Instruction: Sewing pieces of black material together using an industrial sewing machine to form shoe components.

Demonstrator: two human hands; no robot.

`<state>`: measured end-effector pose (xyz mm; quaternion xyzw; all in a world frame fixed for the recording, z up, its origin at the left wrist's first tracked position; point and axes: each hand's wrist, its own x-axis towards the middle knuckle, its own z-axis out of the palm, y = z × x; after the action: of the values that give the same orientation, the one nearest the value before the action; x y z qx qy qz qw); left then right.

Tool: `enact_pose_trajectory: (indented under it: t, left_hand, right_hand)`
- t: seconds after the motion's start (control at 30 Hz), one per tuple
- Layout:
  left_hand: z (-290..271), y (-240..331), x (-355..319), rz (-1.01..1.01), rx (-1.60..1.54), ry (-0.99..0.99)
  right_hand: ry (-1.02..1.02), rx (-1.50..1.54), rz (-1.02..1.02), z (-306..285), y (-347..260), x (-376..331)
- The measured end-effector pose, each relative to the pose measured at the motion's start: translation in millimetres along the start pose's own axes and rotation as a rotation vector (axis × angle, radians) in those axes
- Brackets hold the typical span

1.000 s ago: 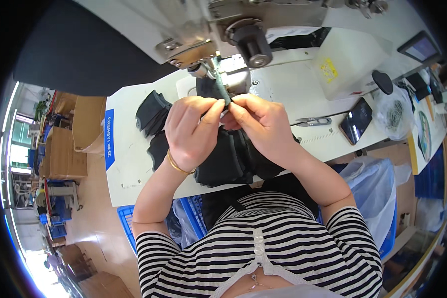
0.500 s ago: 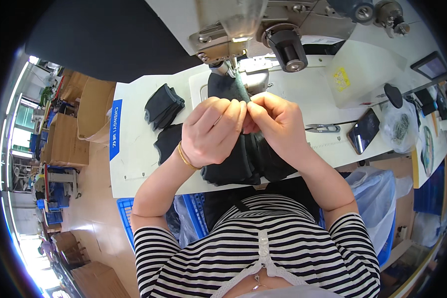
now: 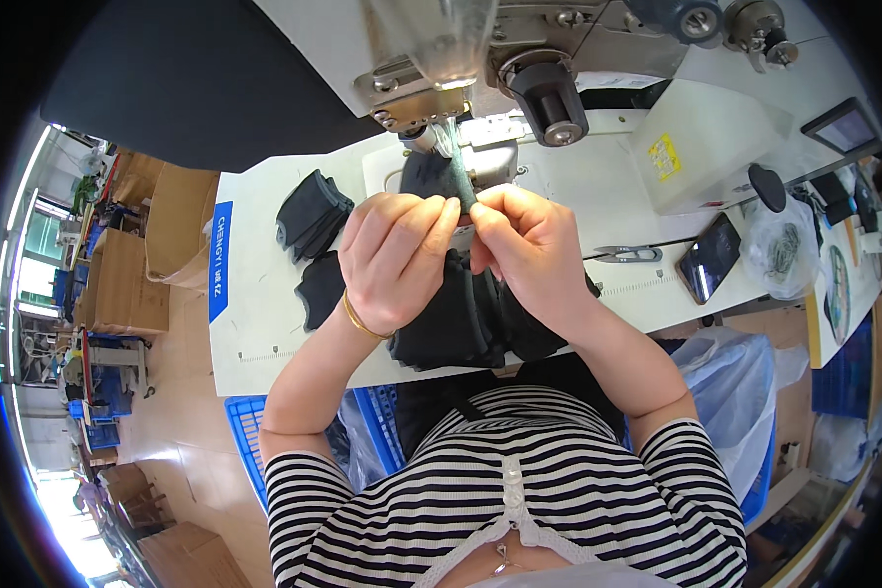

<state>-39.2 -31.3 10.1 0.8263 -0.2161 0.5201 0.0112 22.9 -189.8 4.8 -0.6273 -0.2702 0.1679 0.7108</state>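
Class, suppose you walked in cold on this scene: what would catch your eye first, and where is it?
At centre, the left hand and right hand meet fingertip to fingertip, pinching a dark fabric piece just below the sewing machine at the top. A stack of dark fabric pieces lies to the left on the white table, and small snips lie to the right.

Fabric stack [image 3: 309,214] left of hands, scissors [image 3: 625,255] right.
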Motion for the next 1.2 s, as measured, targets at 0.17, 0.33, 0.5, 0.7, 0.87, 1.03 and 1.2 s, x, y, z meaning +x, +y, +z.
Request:
enact_pose_trajectory:
  t: [0.17, 0.33, 0.5, 0.7, 0.87, 1.03, 1.2]
  left_hand:
    - [0.8, -6.1, -2.2, 0.076, 0.068, -0.023]
    - [8.0, -15.4, -4.3, 0.133, 0.11, -0.005]
    - [12.3, -27.4, -5.5, 0.18, 0.157, 0.023]
    - [18.4, -37.6, -4.2, 0.195, 0.142, 0.021]
    - [27.7, -42.3, -7.2, 0.165, 0.14, 0.084]
    - [32.2, -42.3, -3.4, 0.14, 0.173, 0.099]
    - [32.3, -41.5, -1.2, 0.125, 0.178, 0.095]
  right_hand:
    - [-0.004, 0.04, -0.029, 1.0, 3.6, 3.9]
    - [-0.025, 0.087, -0.034, -0.1, 8.9, 10.4]
    - [-0.016, 0.099, -0.013, 3.1, 7.3, 12.1]
    - [-0.047, 0.051, 0.018, -3.3, 11.7, 5.2]
    - [-0.037, 0.043, 0.015, -3.8, 11.4, 3.2]
    - [-0.045, 0.03, 0.052, -4.3, 11.2, 3.2]
    - [-0.06, 0.015, 0.024, -4.4, 12.1, 2.9]
